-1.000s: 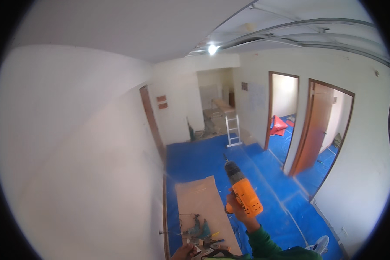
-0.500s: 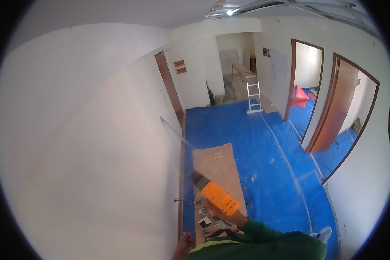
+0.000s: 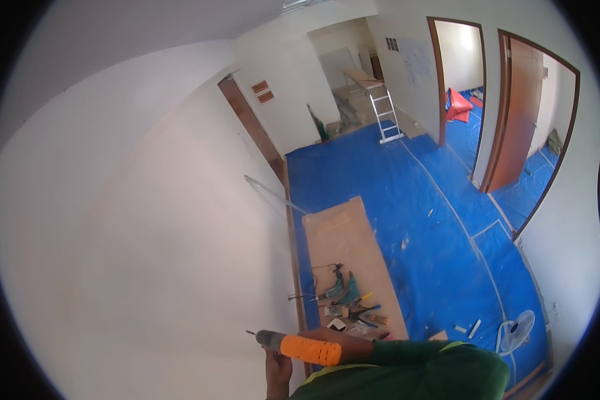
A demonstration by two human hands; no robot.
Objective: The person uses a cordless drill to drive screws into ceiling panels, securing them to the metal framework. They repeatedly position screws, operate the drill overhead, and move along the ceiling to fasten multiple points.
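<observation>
An orange and dark grey power drill [image 3: 305, 348] is gripped in my right hand [image 3: 321, 335], which shows partly behind its body. The drill lies nearly level, its thin bit pointing left toward the white wall [image 3: 147, 253]. Just under the drill's front end is my left hand [image 3: 278, 368], raised with its fingers curled in. The drill partly covers those fingertips, and whatever they hold is too small to make out. Whether the bit touches the wall cannot be seen.
Beyond my arm, a long brown board [image 3: 343, 233] carries a green power tool [image 3: 333, 288], pliers [image 3: 378, 319] and other hand tools. Blue sheeting [image 3: 407, 200] covers the floor. A white fan [image 3: 517, 332] stands right; a trestle with a ladder end [image 3: 384, 113] stands far back.
The drill has swung down and left, from tilted over the board to nearly level by the wall, meeting my left hand. The view has tipped downward, uncovering the tools on the board.
</observation>
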